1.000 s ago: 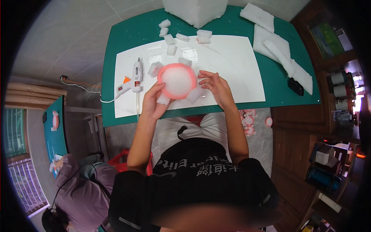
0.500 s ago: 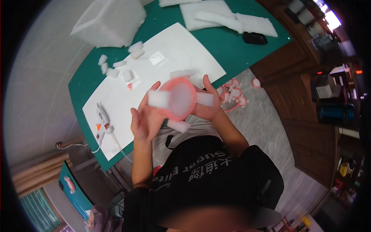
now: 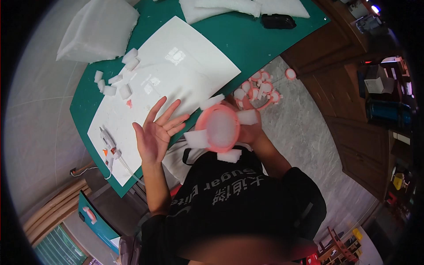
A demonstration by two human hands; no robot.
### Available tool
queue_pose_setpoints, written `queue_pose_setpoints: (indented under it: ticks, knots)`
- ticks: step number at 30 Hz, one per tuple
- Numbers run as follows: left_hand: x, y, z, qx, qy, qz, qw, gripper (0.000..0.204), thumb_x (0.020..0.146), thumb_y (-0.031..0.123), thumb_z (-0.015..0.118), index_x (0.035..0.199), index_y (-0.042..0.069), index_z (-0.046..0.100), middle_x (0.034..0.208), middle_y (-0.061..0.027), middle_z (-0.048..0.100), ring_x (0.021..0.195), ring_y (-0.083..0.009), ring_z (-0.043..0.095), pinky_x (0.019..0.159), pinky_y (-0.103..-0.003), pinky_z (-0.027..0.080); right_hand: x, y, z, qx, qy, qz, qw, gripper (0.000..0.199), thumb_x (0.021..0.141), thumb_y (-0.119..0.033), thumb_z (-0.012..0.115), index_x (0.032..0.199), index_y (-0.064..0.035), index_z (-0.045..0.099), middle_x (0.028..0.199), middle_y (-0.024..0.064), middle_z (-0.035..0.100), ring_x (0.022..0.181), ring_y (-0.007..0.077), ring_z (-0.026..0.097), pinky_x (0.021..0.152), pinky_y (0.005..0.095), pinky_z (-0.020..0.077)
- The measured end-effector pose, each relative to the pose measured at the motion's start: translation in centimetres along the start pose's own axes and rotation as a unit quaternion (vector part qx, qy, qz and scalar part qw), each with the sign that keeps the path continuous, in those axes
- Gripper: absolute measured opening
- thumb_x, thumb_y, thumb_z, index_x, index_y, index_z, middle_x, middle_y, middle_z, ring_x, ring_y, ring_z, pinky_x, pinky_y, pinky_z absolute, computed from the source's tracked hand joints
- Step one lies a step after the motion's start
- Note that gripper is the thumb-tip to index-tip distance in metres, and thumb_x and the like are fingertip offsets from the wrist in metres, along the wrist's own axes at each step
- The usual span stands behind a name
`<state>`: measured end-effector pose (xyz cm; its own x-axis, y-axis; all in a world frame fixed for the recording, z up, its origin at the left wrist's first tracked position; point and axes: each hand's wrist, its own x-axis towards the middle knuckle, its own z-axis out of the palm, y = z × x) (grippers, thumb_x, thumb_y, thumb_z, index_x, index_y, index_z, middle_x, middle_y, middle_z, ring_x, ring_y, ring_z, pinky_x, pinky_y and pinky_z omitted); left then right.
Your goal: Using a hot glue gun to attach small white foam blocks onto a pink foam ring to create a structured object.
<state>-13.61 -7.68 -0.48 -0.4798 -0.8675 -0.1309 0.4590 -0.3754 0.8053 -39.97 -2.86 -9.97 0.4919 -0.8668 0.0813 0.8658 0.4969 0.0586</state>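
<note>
At frame centre, the right hand (image 3: 251, 130) grips a pink ring with white foam blocks (image 3: 219, 129); the left hand (image 3: 155, 132) is open, empty, beside it

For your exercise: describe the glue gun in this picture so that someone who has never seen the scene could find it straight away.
Start at the green cutting mat covering the table, then find the big white sheet lying on it. The glue gun lies at that sheet's near left corner, beyond the open left hand. It is a slim white tool with orange parts and a trailing cord, unlike the white foam blocks farther up.

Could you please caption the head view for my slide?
Right hand holds a pink ring with white foam blocks; left hand open.
</note>
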Motion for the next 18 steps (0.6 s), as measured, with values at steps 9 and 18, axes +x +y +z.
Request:
queue_pose_setpoints:
  ticks: [9, 18]
  knots:
    - [0.3, -1.0, -0.8, 0.101, 0.062, 0.029, 0.993, 0.082, 0.103, 0.064, 0.031, 0.145, -0.007, 0.038, 0.148, -0.0345, 0.043, 0.118, -0.0408, 0.064, 0.097, -0.042, 0.055, -9.6, -12.4, -0.8, -0.021, 0.019, -0.249, 0.968, 0.085, 0.097, -0.057, 0.054, 0.155, -0.0026, 0.026, 0.161, 0.0188, 0.029, 0.150, 0.0326, 0.027, 0.123, 0.0540, 0.0185]
    - [-2.2, -0.4, -1.1, 0.245, 0.063, 0.041, 0.967, 0.038, 0.106, 0.030, 0.050, 0.126, -0.002, 0.057, 0.118, -0.0142, 0.067, 0.100, -0.0211, 0.068, 0.091, -0.034, 0.054, -11.2, -19.8, -7.5, -0.272, 0.057, -0.322, 0.905, 0.072, 0.088, -0.036, 0.070, 0.147, -0.0126, 0.036, 0.156, 0.0147, 0.033, 0.144, 0.0409, 0.028, 0.119, 0.0592, 0.0239]
